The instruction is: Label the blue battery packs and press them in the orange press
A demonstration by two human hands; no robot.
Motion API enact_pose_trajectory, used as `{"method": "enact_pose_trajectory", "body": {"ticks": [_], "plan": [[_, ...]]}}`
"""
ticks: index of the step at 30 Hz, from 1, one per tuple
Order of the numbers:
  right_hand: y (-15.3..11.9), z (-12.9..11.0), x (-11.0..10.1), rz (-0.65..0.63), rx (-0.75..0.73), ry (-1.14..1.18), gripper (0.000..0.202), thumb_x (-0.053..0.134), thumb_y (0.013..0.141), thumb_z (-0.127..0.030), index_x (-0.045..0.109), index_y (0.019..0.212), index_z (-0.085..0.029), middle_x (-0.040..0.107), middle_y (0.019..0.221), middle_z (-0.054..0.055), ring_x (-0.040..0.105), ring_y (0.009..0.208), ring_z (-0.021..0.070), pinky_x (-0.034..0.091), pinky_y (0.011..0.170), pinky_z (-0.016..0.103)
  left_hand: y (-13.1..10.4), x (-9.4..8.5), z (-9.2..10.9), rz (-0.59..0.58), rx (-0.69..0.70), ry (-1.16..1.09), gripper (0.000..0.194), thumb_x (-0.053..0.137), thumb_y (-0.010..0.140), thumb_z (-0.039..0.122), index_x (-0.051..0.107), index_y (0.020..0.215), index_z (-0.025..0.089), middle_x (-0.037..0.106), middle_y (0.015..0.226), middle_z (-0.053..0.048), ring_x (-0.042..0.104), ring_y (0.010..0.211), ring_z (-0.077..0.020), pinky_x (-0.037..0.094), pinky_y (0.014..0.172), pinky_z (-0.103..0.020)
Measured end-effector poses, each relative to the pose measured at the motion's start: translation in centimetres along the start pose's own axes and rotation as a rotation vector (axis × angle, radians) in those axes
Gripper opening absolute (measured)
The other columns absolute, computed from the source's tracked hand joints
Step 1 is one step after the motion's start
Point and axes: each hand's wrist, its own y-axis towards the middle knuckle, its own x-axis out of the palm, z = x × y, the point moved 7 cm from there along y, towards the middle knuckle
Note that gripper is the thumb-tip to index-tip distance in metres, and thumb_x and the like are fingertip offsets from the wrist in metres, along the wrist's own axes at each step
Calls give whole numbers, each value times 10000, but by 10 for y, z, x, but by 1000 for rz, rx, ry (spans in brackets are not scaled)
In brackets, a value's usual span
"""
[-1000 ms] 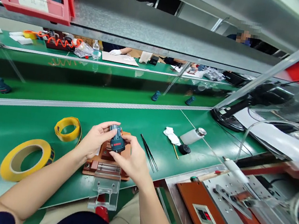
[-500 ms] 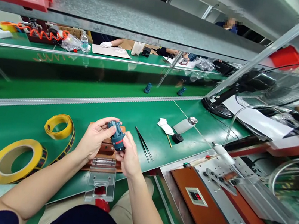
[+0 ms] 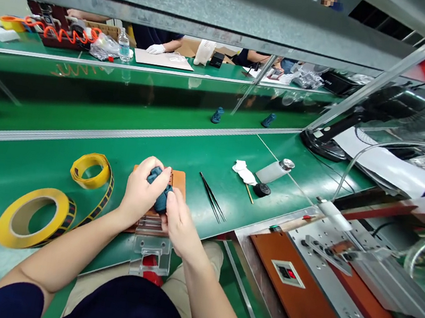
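Leaned over green worktop (image 3: 214,148), at orange-brown fixture (image 3: 180,182) by its front edge. Saw yellow label-tape roll (image 3: 10,229) left of fixture, near front edge. Clamped left hand (image 3: 141,185) around upper part of dark-blue battery pack (image 3: 161,202), right hand (image 3: 181,224) on lower end; held pack over fixture, could not tell whether touching. Noted white bottle (image 3: 272,173) toward back edge, black tweezers (image 3: 212,197) between bottle and fixture.

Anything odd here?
No spill or damage stands out. Untidy: a loose yellow strip with dark rectangles curls between the large yellow tape roll and smaller yellow coil, at left. The left hand and right hand largely hide the dark-blue plastic part; its condition is unclear.
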Motion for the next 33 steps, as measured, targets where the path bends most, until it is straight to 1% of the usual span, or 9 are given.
{"method": "enact_pose_trajectory", "body": {"ticks": [2,5,11,18,22,25,27,30,33], "plan": [[4,5,1,-13,34,31,379,328,1057,-490,596,1187,-255,604,825,47,654,820,212,575,739,342,-2,-1,4,22,74,59,215,589,927,322,535,752,210,541,763,24,519,739,-144,392,731,-267],[8,11,2,-24,111,109,385,391,1028,-537,576,1213,-254,614,872,48,658,842,211,574,711,326,-1,0,3,24,110,69,203,585,935,319,541,770,210,548,790,18,528,767,-149,395,757,-272],[2,8,11,-149,224,461,528,657,890,-516,496,1310,-240,613,965,46,564,667,134,471,487,222,9,3,-19,-5,-83,-193,242,612,923,389,550,774,210,501,717,35,461,673,-138,377,643,-253],[-1,3,10,-133,234,538,603,678,870,-488,467,1374,-233,620,1052,82,635,798,177,538,535,254,7,2,-25,29,-139,-346,278,645,914,440,554,784,212,479,713,39,442,659,-128,385,617,-229],[0,4,6,-99,177,466,560,616,918,-464,447,1405,-244,632,1183,91,677,746,169,633,681,350,5,5,-27,15,-167,-388,291,663,903,487,596,832,214,549,742,29,509,683,-131,422,635,-225],[2,2,-13,70,55,273,576,647,920,-408,442,1434,-249,579,1346,120,706,940,218,640,818,373,3,15,-27,-44,-204,-578,391,641,906,566,640,1094,223,659,1003,-35,616,937,-177,489,805,-257],[1,-2,-29,206,-47,89,579,680,911,-372,468,1435,-246,542,1391,134,671,1080,249,632,862,367,-1,25,-25,-132,-290,-752,511,672,881,582,595,1237,224,658,1165,-77,622,1078,-210,501,885,-286],[-2,-9,-41,300,-170,-79,556,674,930,-323,479,1444,-244,548,1350,142,649,1115,253,631,875,374,-10,36,-18,-264,-422,-894,620,809,806,442,549,1322,216,653,1262,-103,623,1159,-234,510,942,-305],[-7,-14,-43,336,-282,-210,571,638,956,-262,433,1489,-255,555,1338,149,624,1158,267,625,909,414,-15,39,-11,-305,-477,-952,714,869,739,307,536,1361,198,688,1223,-112,643,1154,-248,521,964,-330]]}}
